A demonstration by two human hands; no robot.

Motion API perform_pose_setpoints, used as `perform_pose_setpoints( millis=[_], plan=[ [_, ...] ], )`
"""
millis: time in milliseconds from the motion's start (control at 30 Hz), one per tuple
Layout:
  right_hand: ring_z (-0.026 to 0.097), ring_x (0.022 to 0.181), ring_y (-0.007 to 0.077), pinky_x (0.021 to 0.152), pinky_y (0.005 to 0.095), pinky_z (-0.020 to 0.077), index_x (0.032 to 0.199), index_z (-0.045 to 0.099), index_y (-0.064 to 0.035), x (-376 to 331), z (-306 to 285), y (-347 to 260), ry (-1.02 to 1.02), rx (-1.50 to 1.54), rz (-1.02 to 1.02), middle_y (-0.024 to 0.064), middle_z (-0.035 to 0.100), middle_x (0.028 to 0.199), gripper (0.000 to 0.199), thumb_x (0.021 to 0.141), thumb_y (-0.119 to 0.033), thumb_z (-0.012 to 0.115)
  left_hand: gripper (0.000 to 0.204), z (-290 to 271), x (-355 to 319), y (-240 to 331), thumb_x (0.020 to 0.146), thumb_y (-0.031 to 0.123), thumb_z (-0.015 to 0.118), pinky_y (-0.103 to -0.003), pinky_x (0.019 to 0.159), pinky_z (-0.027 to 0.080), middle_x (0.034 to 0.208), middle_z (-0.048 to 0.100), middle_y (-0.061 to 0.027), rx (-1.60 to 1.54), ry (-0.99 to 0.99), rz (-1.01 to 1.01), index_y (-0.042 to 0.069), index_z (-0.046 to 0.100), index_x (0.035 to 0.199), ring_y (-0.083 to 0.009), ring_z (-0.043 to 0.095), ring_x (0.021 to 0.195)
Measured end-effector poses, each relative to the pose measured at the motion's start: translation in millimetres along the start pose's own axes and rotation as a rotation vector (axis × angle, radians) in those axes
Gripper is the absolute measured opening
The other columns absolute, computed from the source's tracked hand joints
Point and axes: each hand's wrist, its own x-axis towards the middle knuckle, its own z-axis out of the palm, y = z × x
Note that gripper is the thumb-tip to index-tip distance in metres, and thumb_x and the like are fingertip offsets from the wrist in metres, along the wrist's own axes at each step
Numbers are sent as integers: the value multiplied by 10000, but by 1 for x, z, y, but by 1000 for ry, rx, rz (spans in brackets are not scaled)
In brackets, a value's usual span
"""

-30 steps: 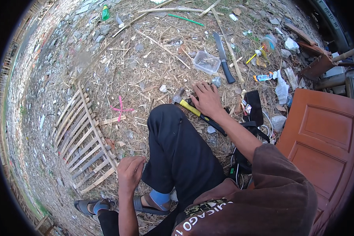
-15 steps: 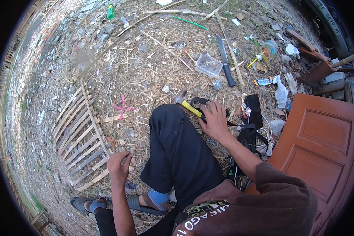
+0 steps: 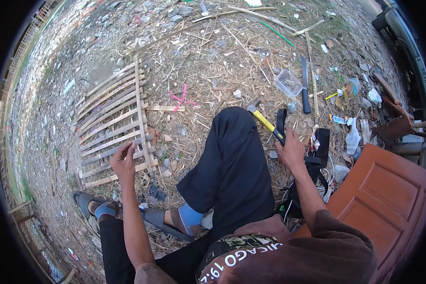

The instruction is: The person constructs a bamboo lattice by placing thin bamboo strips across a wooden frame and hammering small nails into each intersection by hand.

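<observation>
The hammer has its handle at the right hand. I can't tell if those fingers, or the left hand's, grip.

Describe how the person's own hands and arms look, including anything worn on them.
The left hand and right hand are ungloved, their wrists without visible watch or band. The forearms are bare below a short-sleeved, dark brown shirt; the right sleeve looks loose.
</observation>
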Motion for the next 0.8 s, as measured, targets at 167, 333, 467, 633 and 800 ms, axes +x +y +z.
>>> perform_pose_setpoints(
  millis=[167, 333, 467, 633, 800],
  plan=[
    [675, 711, 350, 678, 440, 500, 1238, 487, 26, 1, -23, 11, -142, 205, 152, 200, 654, 733, 523, 826, -194, 723, 295, 3, -2, 4, 920, 78, 739, -248, 791, 523, 997, 731, -89, -68, 48, 25, -24, 663, 1186, -116, 674, 879],
    [492, 494, 81, 447, 265, 367, 976, 517, -63, -11, -46, -14, -261, 790, 185, -7, 528, 646, 198, 919, -147, 687, 355, -8, -17, -1, 916, 67, 737, -235, 782, 531, 958, 736, -104, -238, 234, -104, -43, 628, 1235, -121, 685, 846],
    [370, 428, 25, 375, 204, 285, 873, 446, -132, -26, -44, -92, -304, 1223, 179, -60, 405, 609, 243, 948, -115, 676, 256, -17, -22, -13, 924, 89, 732, -213, 710, 516, 893, 730, -59, -281, 224, -85, -50, 683, 1133, -100, 670, 802],
    [378, 440, 22, 387, 203, 310, 916, 477, -111, -17, -26, -130, -470, 1220, 98, -50, 443, 658, 195, 964, -141, 663, 220, 8, -3, 5, 915, 123, 752, -217, 721, 506, 880, 728, -41, -256, 203, -66, -16, 732, 1084, -80, 650, 790],
    [383, 440, 17, 386, 197, 321, 921, 482, -109, -7, -25, -137, -563, 1127, 86, -48, 447, 666, 190, 973, -164, 656, 218, 13, 17, -3, 896, 129, 763, -238, 720, 519, 899, 755, -71, -106, 164, -11, -14, 758, 1060, -86, 660, 795]
  ],
)
